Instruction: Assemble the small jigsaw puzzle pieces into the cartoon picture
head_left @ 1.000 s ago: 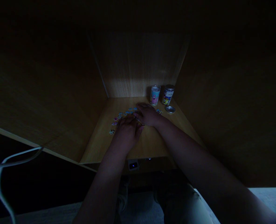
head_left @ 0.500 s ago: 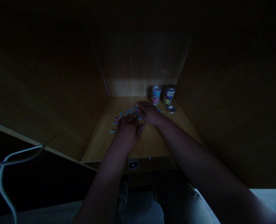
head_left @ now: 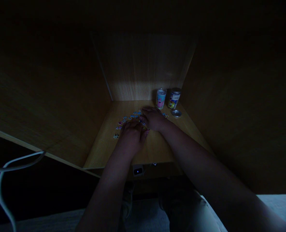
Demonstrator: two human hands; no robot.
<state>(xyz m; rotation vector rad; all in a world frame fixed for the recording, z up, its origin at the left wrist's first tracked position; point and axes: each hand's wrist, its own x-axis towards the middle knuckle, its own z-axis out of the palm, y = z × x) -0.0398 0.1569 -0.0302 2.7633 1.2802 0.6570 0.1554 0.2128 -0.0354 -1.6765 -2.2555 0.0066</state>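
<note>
Small jigsaw puzzle pieces (head_left: 135, 115) in blue, pink and pale tones lie in a loose band on the wooden surface. My left hand (head_left: 132, 133) rests palm down at the near side of the band. Its thumb and bent fingers close on pieces at the right of the band, partly hidden beneath it. Just beyond and to the right, my right hand (head_left: 154, 118) curls over the same cluster, fingertips pressed together at a piece. In this dim light the exact grip is hard to see. One piece (head_left: 116, 136) lies apart at the left.
At the back right stand a clear-topped can (head_left: 160, 99) with a pink figure and a metal-lidded can (head_left: 174, 98). A round silver lid (head_left: 176, 113) lies before them. Wooden panels (head_left: 143, 67) enclose the back and sides. A white cable (head_left: 19, 166) hangs at the left.
My right hand has drawn slightly toward me and left, closer to the left hand. My left hand stays nearly in place. The whole view has shifted a little.
</note>
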